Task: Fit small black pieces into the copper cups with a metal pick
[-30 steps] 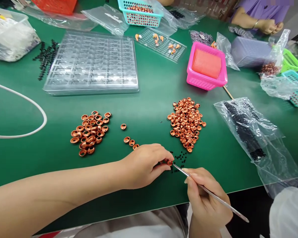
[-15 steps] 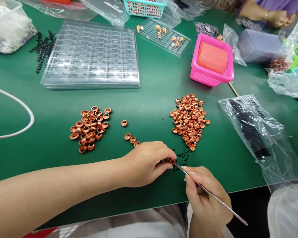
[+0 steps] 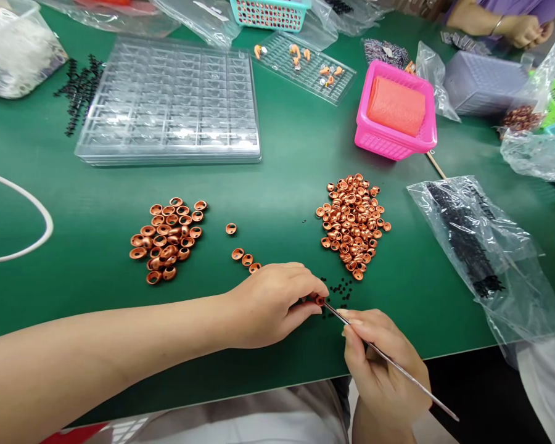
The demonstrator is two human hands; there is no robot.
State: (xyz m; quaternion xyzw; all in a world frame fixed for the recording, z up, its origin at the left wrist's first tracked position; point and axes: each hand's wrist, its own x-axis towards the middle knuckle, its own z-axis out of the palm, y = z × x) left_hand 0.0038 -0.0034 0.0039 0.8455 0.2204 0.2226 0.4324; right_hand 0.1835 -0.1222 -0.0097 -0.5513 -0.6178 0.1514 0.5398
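Between thumb and fingertips, my left hand pinches a small copper-coloured cup with a hole in it. My right hand grips a thin metal rod like a pen, its tip at the opening of that cup. Tiny black dot-like pieces are scattered on the table just beyond the tip. A short row of loose copper cups runs up to my left hand, which hides part of it. One heap of copper cups lies to the left, a larger heap to the right.
Clear compartment trays are stacked behind the left heap. A pink basket holds an orange-red foam block. A plastic bag with black strips lies at right. A white cable loops in at left. Another person's hands are at the far right.
The white cable at left has shifted slightly left and down. My hands, the cup and the rod stay almost where they were.
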